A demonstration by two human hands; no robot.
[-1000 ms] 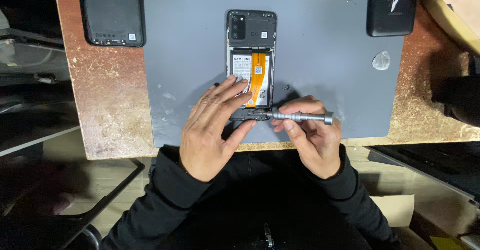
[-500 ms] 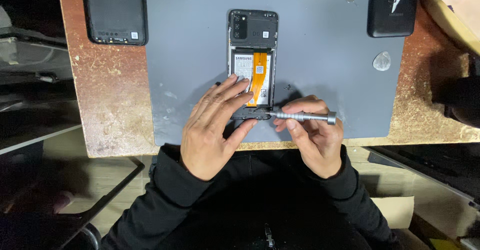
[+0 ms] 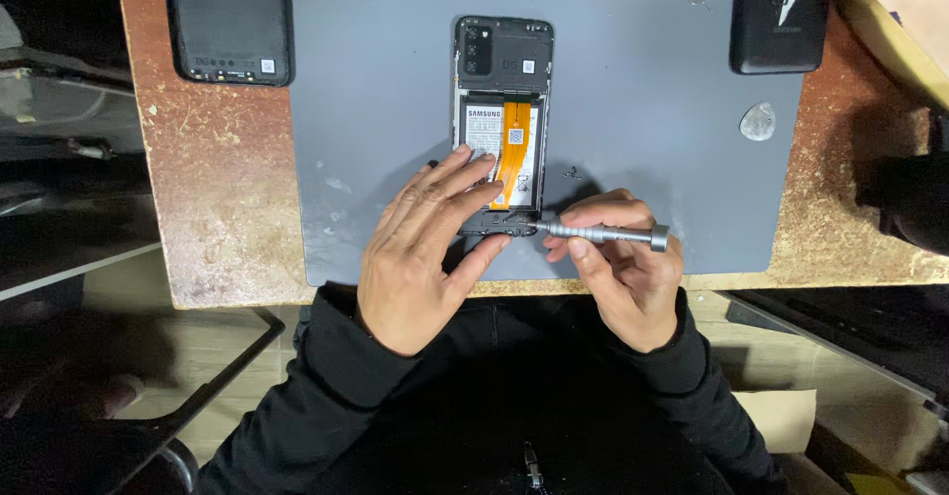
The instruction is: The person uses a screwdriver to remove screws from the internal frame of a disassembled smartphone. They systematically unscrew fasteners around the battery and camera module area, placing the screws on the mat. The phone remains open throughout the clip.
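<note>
Mid-step, I judge: working a screw at the bottom edge of the opened phone point(image 3: 503, 124), which lies back-up in the middle of the grey mat point(image 3: 643, 159) on the tabletop point(image 3: 213, 208). My left hand point(image 3: 420, 258) lies flat with fingers spread over the phone's lower end, pinning it. My right hand point(image 3: 623, 277) has its grip pinched on the metal screwdriver point(image 3: 603, 232), shaft level, tip at the bottom frame near my left fingertips. Tip contact hidden, cannot tell if seated.

Next move calls for steady down-pressure and a straight tip, phone kept from sliding.

Labels: white rectangular label on the battery, orange flex strip point(image 3: 514, 149) running down beside it with a small white square sticker. Black back cover point(image 3: 227, 20) upper left, small white square sticker near its lower edge. Black device point(image 3: 781, 15) upper right, white marks on top. Pale pick point(image 3: 758, 121) on the mat, right.
</note>
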